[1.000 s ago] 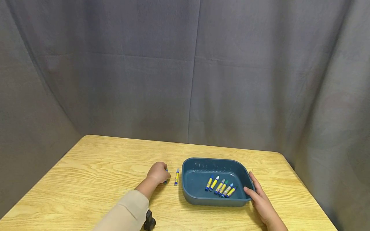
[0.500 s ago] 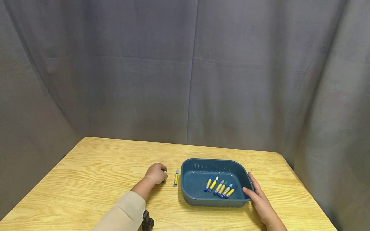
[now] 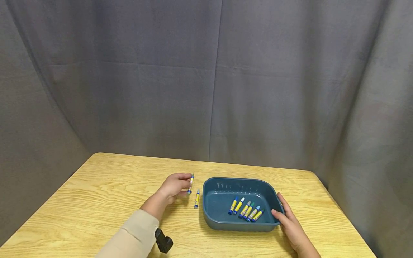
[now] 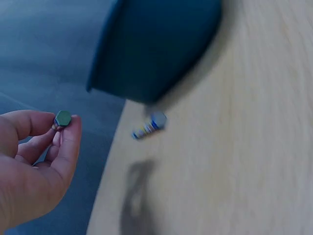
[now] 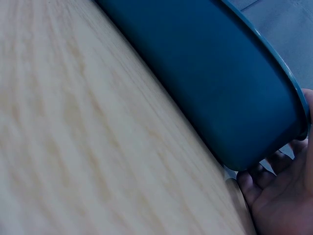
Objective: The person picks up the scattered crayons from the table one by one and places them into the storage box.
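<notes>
My left hand (image 3: 175,186) pinches a crayon (image 3: 191,183) above the table, and in the left wrist view its green six-sided end (image 4: 63,118) faces the camera. Just right of that hand, a second crayon (image 3: 196,199) in a yellow and blue wrapper lies on the wood, beside the left wall of a dark teal bin (image 3: 238,225). Several more crayons (image 3: 246,210) lie side by side on the bin's floor. My right hand (image 3: 292,225) grips the bin's right end, thumb over the rim. Its fingers lie against the outer wall in the right wrist view.
A light wooden table (image 3: 106,200) carries everything. Behind it hangs a grey curtain (image 3: 161,107), which also runs along both sides. A black wrist device (image 3: 164,242) sticks out beside the left sleeve (image 3: 132,233).
My left hand has lifted a crayon off the table, moving it up and slightly right, so it now shows between the fingers. The right hand and the bin have stayed put.
</notes>
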The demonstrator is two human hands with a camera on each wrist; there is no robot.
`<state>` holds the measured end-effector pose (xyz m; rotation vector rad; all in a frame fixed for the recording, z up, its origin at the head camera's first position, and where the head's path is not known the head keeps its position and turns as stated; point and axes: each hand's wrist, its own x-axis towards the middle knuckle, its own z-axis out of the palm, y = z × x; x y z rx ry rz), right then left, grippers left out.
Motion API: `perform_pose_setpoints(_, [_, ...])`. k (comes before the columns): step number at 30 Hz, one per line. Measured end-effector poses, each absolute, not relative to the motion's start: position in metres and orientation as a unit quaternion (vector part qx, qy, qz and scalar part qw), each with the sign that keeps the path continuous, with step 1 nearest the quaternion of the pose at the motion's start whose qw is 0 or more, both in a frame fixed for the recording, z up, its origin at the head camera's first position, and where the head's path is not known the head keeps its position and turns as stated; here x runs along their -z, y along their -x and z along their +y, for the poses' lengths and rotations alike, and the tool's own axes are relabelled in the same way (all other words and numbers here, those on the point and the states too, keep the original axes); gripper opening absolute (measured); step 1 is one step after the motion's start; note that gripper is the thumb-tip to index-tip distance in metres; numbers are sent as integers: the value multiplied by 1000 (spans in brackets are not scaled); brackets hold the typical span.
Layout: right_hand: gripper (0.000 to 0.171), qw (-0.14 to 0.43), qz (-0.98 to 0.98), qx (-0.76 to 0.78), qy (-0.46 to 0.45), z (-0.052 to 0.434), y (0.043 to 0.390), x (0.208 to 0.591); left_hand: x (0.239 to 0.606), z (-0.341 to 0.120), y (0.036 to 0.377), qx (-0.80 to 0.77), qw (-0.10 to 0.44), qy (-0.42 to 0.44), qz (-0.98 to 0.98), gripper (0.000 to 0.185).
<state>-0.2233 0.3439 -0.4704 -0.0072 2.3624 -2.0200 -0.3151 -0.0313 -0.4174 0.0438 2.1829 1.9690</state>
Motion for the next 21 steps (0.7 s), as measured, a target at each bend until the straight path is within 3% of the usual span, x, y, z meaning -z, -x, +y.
perform_pose_setpoints(12, [77,19,764,645,-3,345,222,469,390,13,313,-683,128,-68,716,43])
perform_pose_setpoints(21, [76,16,759,651,-7,344,222,469,389,54,306,-648,141,-98,742,41])
